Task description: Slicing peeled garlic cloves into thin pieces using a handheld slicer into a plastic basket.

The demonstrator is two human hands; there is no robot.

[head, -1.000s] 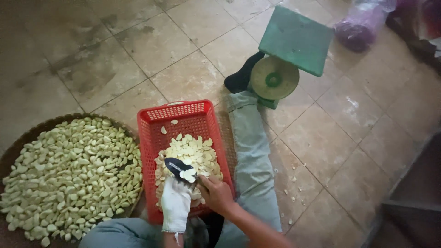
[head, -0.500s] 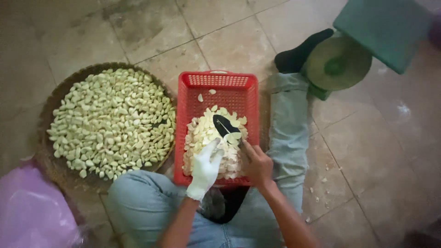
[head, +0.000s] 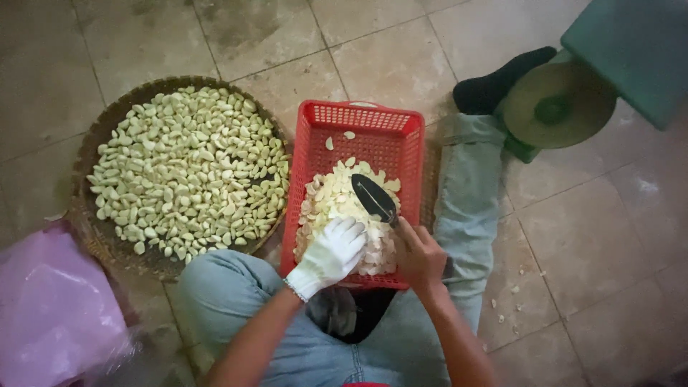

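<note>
Your left hand, in a white glove, rests with fingers curled on the pile of sliced pieces at lower centre of the frame; whether it grips a piece cannot be told. Your right hand, bare, is clenched around the handle of a dark-bladed knife, blade pointing toward upper left over the pile. The pile lies in the near half of the red plastic basket, at centre frame between your legs. At left, touching the basket, a round woven tray holds whole peeled cloves. A green weighing scale stands at upper right.
</note>
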